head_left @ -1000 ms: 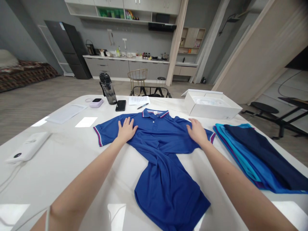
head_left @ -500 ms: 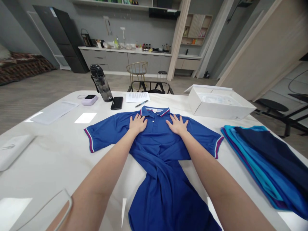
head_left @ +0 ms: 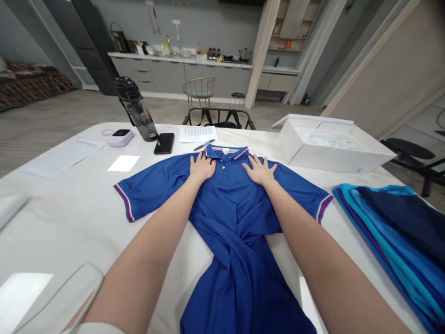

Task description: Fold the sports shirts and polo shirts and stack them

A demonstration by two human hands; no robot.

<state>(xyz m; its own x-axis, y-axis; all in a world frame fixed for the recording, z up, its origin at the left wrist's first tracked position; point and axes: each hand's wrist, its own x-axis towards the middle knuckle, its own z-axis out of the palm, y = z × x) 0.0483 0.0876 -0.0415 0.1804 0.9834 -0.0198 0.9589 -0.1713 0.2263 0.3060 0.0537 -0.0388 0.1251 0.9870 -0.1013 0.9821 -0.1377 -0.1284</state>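
Note:
A blue polo shirt (head_left: 227, 204) lies front up on the white table (head_left: 79, 222), collar at the far end. Its sleeves spread to both sides, with white and red bands at the cuffs. Below the chest the body is twisted into folds, and the hem widens out toward me. My left hand (head_left: 202, 168) rests flat, fingers spread, on the shirt's left shoulder beside the collar. On the right shoulder my right hand (head_left: 260, 170) lies flat too, its fingers apart. Neither hand grips the cloth.
Folded garments (head_left: 396, 232) are stacked at the right. Behind them stands an open white box (head_left: 333, 146). Along the far side are a pen (head_left: 204, 144), a printed sheet (head_left: 197, 134), a phone (head_left: 164, 143), a water bottle (head_left: 139, 111) and a lilac device (head_left: 120, 138).
The view has shifted down and come slightly closer. Both hands stay flat on the shirt's shoulders, and the shirt lies much as before.

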